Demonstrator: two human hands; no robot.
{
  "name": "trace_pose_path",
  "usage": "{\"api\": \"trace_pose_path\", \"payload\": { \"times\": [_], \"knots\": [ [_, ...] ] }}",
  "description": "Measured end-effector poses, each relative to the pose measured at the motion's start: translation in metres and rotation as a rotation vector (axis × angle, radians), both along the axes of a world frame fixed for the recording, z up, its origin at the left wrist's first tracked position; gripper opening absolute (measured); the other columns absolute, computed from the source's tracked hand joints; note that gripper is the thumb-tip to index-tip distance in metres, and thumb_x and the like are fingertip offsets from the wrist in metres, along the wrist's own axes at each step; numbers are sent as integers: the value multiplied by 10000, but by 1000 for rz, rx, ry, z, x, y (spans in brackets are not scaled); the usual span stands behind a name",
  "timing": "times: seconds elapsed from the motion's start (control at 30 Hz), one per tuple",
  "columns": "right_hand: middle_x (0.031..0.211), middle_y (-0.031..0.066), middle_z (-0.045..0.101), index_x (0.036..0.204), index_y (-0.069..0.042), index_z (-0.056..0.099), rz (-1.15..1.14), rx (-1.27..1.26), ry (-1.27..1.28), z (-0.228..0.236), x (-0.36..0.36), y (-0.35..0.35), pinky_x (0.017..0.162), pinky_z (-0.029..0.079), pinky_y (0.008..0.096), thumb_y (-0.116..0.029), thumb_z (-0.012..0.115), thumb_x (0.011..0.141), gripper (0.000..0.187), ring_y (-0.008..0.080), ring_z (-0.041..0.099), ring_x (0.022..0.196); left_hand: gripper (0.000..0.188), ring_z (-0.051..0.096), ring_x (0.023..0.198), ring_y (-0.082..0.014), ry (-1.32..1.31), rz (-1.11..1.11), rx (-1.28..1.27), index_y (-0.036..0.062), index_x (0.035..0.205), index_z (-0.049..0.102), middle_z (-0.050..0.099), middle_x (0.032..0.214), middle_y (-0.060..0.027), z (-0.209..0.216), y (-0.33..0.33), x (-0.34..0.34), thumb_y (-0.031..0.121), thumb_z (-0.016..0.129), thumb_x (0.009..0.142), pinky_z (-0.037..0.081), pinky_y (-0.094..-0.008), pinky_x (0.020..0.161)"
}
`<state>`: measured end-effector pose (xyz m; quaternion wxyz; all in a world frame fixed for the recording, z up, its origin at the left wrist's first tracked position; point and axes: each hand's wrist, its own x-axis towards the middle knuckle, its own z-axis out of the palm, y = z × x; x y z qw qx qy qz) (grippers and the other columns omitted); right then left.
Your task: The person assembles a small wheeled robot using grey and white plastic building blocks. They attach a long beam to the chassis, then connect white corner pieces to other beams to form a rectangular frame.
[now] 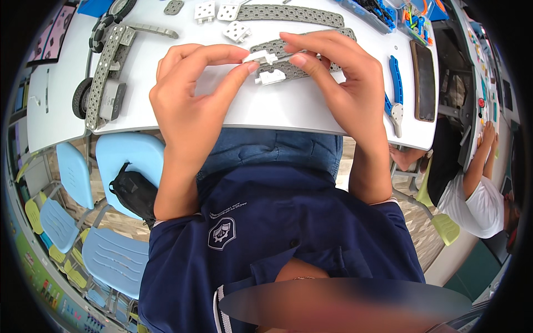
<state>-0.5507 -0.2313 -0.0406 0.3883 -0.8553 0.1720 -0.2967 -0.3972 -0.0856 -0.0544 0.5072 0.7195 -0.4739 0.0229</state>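
Note:
Between the thumb and index finger of my left hand [191, 83] is a small white plastic connector [262, 56], held above the table. My right hand [347, 69] is just to its right, thumb and index finger apart, with nothing visible between them. Another white connector [270, 77] lies just below the held one. Behind both hands are perforated grey plastic beams [272, 48], partly hidden by my fingers. More white connectors, one a perforated block [237, 31], sit at the far side near a long grey beam [291, 14].
A grey beam assembly [105, 83] with black wheels stands at the left. Rightward lie a blue-and-grey hand tool [396, 91] and a dark phone [424, 80]. Parts bins [377, 15] fill the far right corner. Another person [472, 200] works at a neighbouring table.

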Motion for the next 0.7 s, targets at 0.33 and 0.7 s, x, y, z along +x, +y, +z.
{"api": "trace_pose_path", "payload": {
  "times": [0.33,0.7],
  "knots": [
    [946,34,748,1114,-50,771,11,142,60,2,9,1,740,479,239,-64,776,869,246,95,647,846,230,618,834,-136,32,-27,-55,118,986,786,739,856,5,-7,-10,-2,119,858,767,455,-287,785],
    [1004,69,707,1148,34,724,99,355,-77,3,15,7,828,507,255,27,745,889,260,104,642,898,271,621,844,-96,498,-194,-91,62,1137,755,733,902,-25,2,-11,-6,75,774,867,460,-265,834]
  ]
}}
